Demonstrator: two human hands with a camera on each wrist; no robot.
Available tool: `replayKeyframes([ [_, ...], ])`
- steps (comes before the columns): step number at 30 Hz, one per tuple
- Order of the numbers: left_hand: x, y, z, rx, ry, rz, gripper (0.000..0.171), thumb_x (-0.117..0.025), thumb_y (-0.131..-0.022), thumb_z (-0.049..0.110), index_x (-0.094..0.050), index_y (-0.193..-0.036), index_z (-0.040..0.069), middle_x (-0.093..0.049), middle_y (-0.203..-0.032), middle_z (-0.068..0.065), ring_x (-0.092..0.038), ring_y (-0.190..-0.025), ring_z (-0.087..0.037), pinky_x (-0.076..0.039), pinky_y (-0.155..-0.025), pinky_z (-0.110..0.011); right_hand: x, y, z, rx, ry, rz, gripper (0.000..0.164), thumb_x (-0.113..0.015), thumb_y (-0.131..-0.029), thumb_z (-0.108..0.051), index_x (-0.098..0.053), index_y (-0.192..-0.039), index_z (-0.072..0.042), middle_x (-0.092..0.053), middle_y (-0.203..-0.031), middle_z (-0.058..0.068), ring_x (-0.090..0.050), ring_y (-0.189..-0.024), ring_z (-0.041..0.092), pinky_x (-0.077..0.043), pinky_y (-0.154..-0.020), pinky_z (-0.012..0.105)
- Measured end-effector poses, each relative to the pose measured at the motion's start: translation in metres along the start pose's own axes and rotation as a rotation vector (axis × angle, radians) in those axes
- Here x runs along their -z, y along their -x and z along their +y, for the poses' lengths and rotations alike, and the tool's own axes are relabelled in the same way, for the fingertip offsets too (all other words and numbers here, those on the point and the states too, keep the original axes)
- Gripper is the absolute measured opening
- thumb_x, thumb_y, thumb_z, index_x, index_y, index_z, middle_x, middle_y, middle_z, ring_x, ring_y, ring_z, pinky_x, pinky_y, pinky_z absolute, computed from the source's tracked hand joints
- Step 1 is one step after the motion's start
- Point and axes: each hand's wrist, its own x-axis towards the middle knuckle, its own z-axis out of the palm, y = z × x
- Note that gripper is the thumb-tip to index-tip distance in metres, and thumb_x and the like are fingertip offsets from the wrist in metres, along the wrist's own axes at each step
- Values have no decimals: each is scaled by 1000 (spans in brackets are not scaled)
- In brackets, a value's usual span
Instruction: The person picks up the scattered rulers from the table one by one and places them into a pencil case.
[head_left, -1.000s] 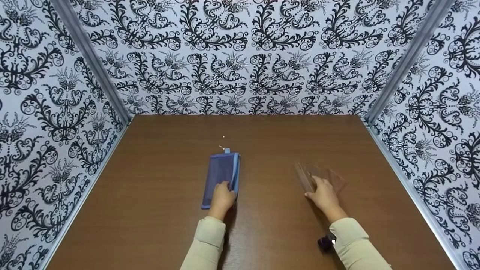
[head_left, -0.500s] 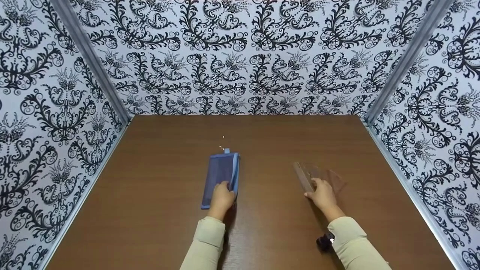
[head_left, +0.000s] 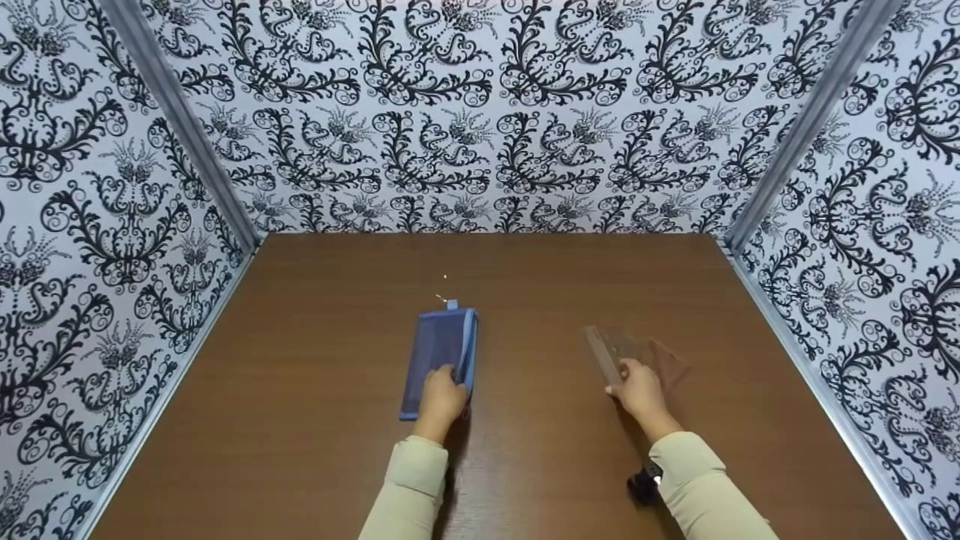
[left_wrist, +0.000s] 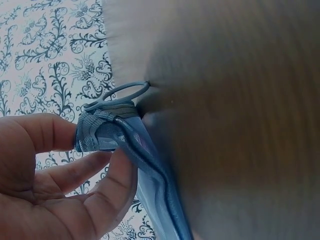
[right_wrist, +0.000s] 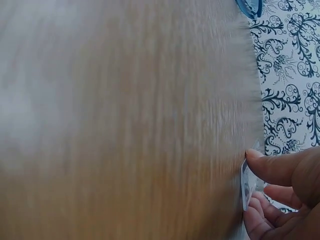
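Note:
In the head view my left hand [head_left: 441, 399] grips the near right edge of a blue mesh zip pouch [head_left: 435, 349]. The left wrist view shows the pouch [left_wrist: 145, 155] pinched between thumb and fingers, its zipped edge partly gaping and a loop standing at its end. Farther right, my right hand [head_left: 639, 390] holds a clear ruler-like strip [head_left: 601, 352]. Beyond the fingers shows a clear triangular piece [head_left: 667, 360], like a set square; whether it is held too is hard to tell. Clear plastic [right_wrist: 246, 185] sits between thumb and fingers in the right wrist view.
A brown wooden table [head_left: 322, 315] lies under both hands, walled by patterned panels [head_left: 480, 150] with grey metal edging. Small white specks [head_left: 442, 297] show beyond the pouch. A black device [head_left: 643, 484] sits by the right sleeve.
My right hand has drifted slightly left with the clear strip. The left hand keeps its grip on the pouch, and the head view has shifted a little.

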Motion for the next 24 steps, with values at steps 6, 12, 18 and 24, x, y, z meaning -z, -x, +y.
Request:
replayKeyframes([
  [6, 0, 0, -1, -10, 0, 14, 43, -56, -77, -2, -59, -118, -15, -60, -107, -32, -57, -106, -45, -47, -93, -49, -2, -1, 0, -20, -42, 12, 59, -74, -79, -1, -49, -130, 13, -64, -106, 26, -61, -98, 40, -51, -80, 49],
  [12, 0, 1, -1, 3, 7, 6, 44, -57, -77, -2, -58, -119, -15, -58, -110, -33, -57, -107, -46, -47, -93, -49, -2, -1, 1, -21, -84, 11, 58, -72, -79, 0, -48, -130, 13, -63, -105, 26, -61, -98, 40, -51, -79, 48],
  [18, 1, 2, -1, 0, 13, 4, 43, -57, -78, -2, -57, -119, -15, -58, -109, -33, -57, -107, -46, -47, -93, -49, -2, -1, 1, -25, -106, -1, 57, -70, -80, 1, -47, -131, 13, -62, -107, 29, -60, -99, 41, -52, -78, 46],
  [24, 1, 1, -1, 13, 21, 3, 44, -55, -78, -2, -57, -120, -14, -58, -111, -33, -56, -109, -46, -46, -95, -50, 0, -1, 0, -38, -129, -14, 55, -69, -80, 2, -48, -130, 13, -62, -109, 30, -60, -101, 43, -52, -81, 47],
])
